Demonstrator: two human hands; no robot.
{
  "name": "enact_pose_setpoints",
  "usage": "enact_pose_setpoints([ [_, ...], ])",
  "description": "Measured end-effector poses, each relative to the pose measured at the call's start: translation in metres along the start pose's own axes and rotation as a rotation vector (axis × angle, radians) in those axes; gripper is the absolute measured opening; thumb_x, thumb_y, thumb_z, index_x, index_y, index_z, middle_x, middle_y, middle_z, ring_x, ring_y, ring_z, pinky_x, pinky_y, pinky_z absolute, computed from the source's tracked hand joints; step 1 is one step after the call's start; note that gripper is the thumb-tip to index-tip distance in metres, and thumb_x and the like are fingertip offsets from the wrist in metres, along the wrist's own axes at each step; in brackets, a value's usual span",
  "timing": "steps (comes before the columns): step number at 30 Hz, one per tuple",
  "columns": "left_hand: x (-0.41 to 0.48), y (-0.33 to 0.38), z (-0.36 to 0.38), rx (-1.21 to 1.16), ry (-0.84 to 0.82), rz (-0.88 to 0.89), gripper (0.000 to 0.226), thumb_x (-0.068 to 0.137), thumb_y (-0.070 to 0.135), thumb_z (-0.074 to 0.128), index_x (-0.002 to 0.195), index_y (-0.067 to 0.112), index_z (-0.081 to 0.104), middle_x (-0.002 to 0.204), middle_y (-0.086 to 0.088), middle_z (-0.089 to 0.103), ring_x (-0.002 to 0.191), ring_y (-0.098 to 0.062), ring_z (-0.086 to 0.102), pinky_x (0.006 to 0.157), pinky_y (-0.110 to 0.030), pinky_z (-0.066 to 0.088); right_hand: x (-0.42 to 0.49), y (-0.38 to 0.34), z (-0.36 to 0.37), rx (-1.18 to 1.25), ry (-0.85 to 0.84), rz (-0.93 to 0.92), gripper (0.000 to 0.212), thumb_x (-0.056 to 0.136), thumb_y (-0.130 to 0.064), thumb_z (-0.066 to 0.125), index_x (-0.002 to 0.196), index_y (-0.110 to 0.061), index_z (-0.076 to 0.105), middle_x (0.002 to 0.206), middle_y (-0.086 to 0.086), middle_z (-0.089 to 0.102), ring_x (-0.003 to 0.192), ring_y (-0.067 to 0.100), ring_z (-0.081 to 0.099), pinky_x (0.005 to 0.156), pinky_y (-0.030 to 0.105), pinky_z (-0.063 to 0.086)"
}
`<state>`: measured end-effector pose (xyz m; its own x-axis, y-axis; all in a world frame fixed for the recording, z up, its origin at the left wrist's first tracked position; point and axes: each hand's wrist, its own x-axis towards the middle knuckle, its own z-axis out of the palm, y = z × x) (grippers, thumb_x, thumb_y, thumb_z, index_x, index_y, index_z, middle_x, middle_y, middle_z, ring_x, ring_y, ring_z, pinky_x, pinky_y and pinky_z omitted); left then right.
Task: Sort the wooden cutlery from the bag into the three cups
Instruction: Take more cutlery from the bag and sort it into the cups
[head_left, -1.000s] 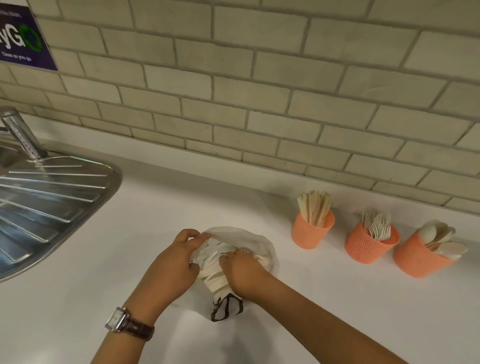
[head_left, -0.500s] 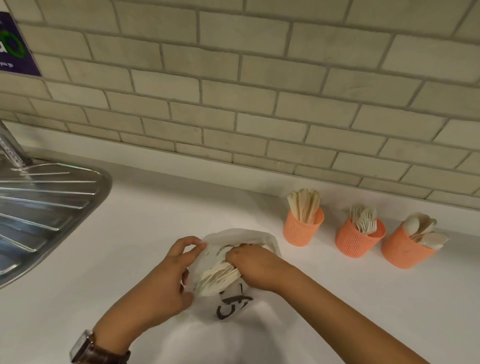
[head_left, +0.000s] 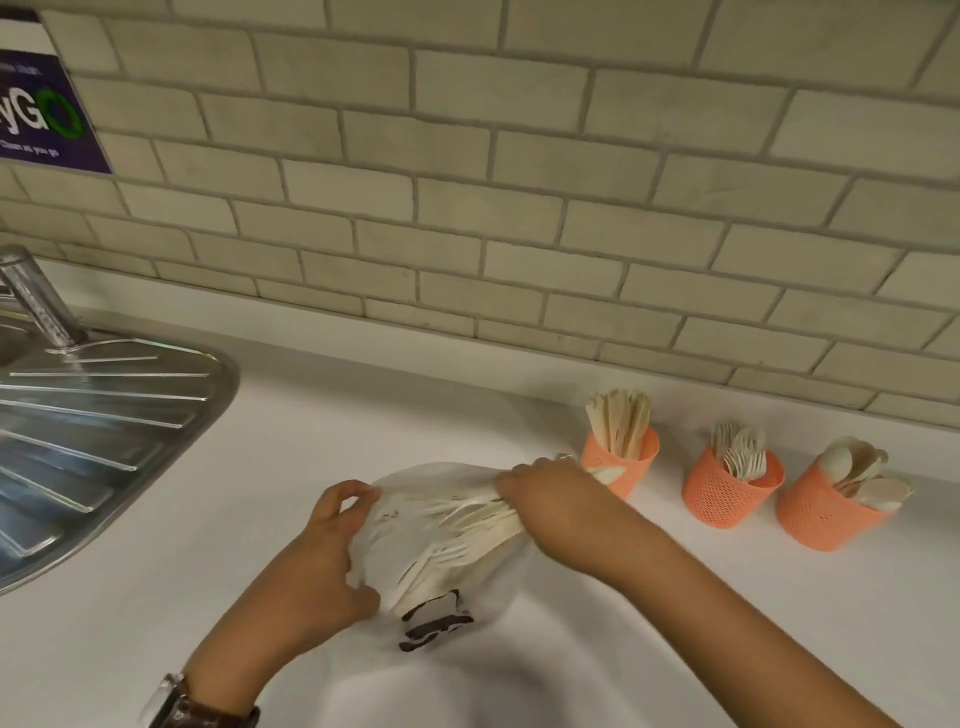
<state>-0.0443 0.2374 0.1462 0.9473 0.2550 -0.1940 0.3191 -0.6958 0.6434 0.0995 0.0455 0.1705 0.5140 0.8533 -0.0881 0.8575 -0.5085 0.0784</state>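
White counter: three cups, one bag, two hands.

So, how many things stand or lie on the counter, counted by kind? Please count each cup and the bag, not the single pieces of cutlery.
Orange cups: 3 (knives, forks, spoons)
White bag: 1
Total: 4

The left hand holds the bag, and the right hand grips a bundle of cutlery at its mouth.

White counter below a tiled wall. On it lay a white bag near the front, and three orange cups in a row at right: left cup, middle cup, right cup. A steel drainer was set in at left.
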Motion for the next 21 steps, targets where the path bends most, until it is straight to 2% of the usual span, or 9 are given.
enact_pose_setpoints([
  [2, -0.002, -0.011, -0.005, -0.03, 0.043, -0.012, 0.083, 0.073, 0.014, 0.069, 0.141, 0.031, 0.026, 0.12, 0.037, 0.016, 0.076, -0.005, 0.054, 0.068, -0.018, 0.05, -0.017, 0.023, 0.002, 0.253, 0.021, 0.106, 0.024, 0.085, 0.0, 0.044, 0.101, -0.016, 0.054, 0.089, 0.0, 0.058, 0.086, 0.024, 0.057, 0.067, 0.027, 0.032],
  [4, -0.003, -0.018, -0.005, -0.08, 0.09, -0.004, 0.075, 0.074, 0.013, 0.069, 0.139, 0.03, 0.034, 0.121, 0.038, 0.02, 0.075, -0.007, 0.053, 0.066, -0.015, 0.048, -0.034, 0.04, 0.012, 0.707, 0.046, 0.305, 0.012, 0.093, -0.012, 0.05, 0.102, -0.016, 0.056, 0.077, -0.01, 0.057, 0.073, 0.014, 0.056, 0.065, 0.019, 0.038],
  [6, -0.001, -0.018, -0.001, -0.114, 0.159, 0.003, 0.068, 0.075, 0.012, 0.071, 0.135, 0.027, 0.042, 0.12, 0.032, 0.029, 0.077, -0.006, 0.052, 0.066, -0.015, 0.048, -0.054, 0.045, 0.025, 1.209, 0.154, 0.452, 0.012, 0.095, -0.02, 0.053, 0.099, -0.011, 0.058, 0.074, -0.003, 0.063, 0.062, 0.015, 0.057, 0.068, 0.025, 0.047],
  [7, 0.001, -0.014, 0.001, -0.114, 0.211, 0.011, 0.065, 0.076, 0.012, 0.071, 0.133, 0.027, 0.045, 0.119, 0.027, 0.032, 0.076, -0.007, 0.053, 0.067, -0.017, 0.048, -0.064, 0.044, 0.03, 1.384, 0.221, 0.501, 0.012, 0.095, -0.02, 0.052, 0.096, -0.01, 0.06, 0.074, 0.004, 0.063, 0.06, 0.017, 0.057, 0.067, 0.028, 0.048],
  [10, 0.007, 0.01, 0.013, -0.103, 0.393, 0.115, 0.054, 0.078, 0.012, 0.07, 0.127, 0.029, 0.053, 0.121, 0.016, 0.036, 0.082, -0.003, 0.053, 0.075, -0.023, 0.045, -0.089, 0.032, 0.043, 1.857, 0.418, 0.592, 0.014, 0.09, -0.017, 0.056, 0.097, -0.005, 0.061, 0.068, 0.011, 0.058, 0.056, 0.019, 0.055, 0.055, 0.028, 0.048],
  [12, 0.01, 0.034, 0.028, -0.193, 0.415, 0.223, 0.045, 0.08, 0.011, 0.068, 0.116, 0.036, 0.058, 0.116, 0.019, 0.042, 0.084, -0.004, 0.054, 0.075, -0.021, 0.045, -0.103, 0.027, 0.05, 2.094, 0.516, 0.613, 0.023, 0.083, -0.015, 0.064, 0.1, 0.0, 0.059, 0.065, 0.011, 0.055, 0.053, 0.018, 0.052, 0.049, 0.027, 0.046],
  [14, 0.012, 0.063, 0.051, -0.309, 0.321, 0.308, 0.036, 0.081, 0.013, 0.067, 0.102, 0.042, 0.064, 0.109, 0.025, 0.05, 0.085, -0.007, 0.056, 0.072, -0.017, 0.047, -0.118, 0.024, 0.052, 2.172, 0.592, 0.629, 0.029, 0.079, -0.016, 0.065, 0.101, 0.002, 0.059, 0.063, 0.011, 0.054, 0.052, 0.018, 0.051, 0.047, 0.027, 0.045],
  [17, 0.014, 0.109, 0.098, -0.418, 0.144, 0.396, 0.021, 0.08, 0.022, 0.067, 0.087, 0.041, 0.07, 0.101, 0.026, 0.059, 0.081, -0.007, 0.057, 0.066, -0.008, 0.043, -0.142, 0.025, 0.052, 2.08, 0.651, 0.686, 0.028, 0.082, -0.017, 0.067, 0.101, 0.003, 0.06, 0.063, 0.013, 0.058, 0.053, 0.02, 0.051, 0.05, 0.028, 0.044],
  [21, 0.01, 0.171, 0.157, -0.56, -0.002, 0.319, 0.013, 0.079, 0.019, 0.07, 0.077, 0.032, 0.071, 0.084, 0.02, 0.068, 0.066, -0.004, 0.057, 0.06, -0.008, 0.041, -0.175, 0.037, 0.056, 1.952, 0.681, 0.713, 0.026, 0.084, -0.022, 0.066, 0.094, 0.002, 0.066, 0.063, 0.012, 0.059, 0.051, 0.022, 0.051, 0.052, 0.029, 0.045],
])
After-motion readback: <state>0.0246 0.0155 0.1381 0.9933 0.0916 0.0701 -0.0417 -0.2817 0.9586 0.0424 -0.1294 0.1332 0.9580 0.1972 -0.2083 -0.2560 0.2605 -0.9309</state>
